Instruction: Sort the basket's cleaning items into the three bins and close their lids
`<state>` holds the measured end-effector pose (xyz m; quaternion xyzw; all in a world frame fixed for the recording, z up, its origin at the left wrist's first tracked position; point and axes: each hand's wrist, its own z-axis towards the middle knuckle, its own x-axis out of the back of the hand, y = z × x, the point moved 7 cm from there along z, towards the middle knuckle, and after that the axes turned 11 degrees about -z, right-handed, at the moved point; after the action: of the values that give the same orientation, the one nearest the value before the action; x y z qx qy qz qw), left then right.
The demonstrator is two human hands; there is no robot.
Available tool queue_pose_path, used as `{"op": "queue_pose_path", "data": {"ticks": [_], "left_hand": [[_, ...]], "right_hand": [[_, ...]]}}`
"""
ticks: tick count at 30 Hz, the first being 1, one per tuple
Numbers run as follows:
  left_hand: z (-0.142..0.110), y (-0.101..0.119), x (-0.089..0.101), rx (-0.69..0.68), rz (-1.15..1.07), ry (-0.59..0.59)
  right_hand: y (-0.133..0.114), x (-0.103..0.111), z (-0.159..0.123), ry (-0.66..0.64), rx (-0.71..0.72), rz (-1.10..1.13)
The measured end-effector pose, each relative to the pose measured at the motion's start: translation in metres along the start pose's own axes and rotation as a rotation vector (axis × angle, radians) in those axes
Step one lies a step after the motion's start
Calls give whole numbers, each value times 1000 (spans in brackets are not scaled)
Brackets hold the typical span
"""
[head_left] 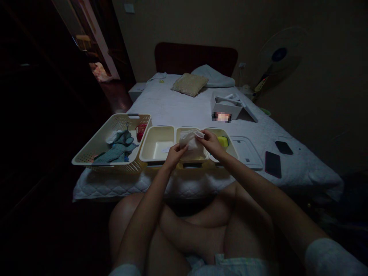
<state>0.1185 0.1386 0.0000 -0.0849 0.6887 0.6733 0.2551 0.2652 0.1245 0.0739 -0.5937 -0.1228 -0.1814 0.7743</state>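
Pinched by the left hand [174, 154] and the right hand [212, 142], a thin, white, folded sheet [190, 148] is held over the middle cream rectangular bin [200, 157].

From the head view, thumb and fingers are seen closed on the sheet at both sides: its lower left is gripped by the left hand, its upper right edge by the right; whether cloth or paper is held cannot be told. The middle bin is flanked by a left cream bin [155, 145] and a right cream bin [231, 145], in which a bright yellow object [223, 142] is partly hidden. Beside the left bin, grey-blue textured fabric [122, 150] is contained in a cream perforated plastic basket [133, 167]. All are supported by a white quilted bed [169, 101].
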Motion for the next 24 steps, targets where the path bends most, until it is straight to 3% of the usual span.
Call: {"op": "queue_pose_path", "data": {"ticks": [4, 10, 15, 20, 24], "left_hand": [[1, 2, 2, -17, -66, 19], [3, 2, 6, -54, -90, 40], [5, 2, 7, -99, -80, 68], [5, 1, 9, -101, -48, 89], [4, 1, 7, -82, -49, 59]], "right_hand": [[24, -9, -7, -90, -121, -7], [36, -19, -19, -233, -149, -72], [49, -12, -24, -130, -347, -33], [44, -23, -25, -308, -195, -62], [43, -23, -22, -263, -170, 16]]}}
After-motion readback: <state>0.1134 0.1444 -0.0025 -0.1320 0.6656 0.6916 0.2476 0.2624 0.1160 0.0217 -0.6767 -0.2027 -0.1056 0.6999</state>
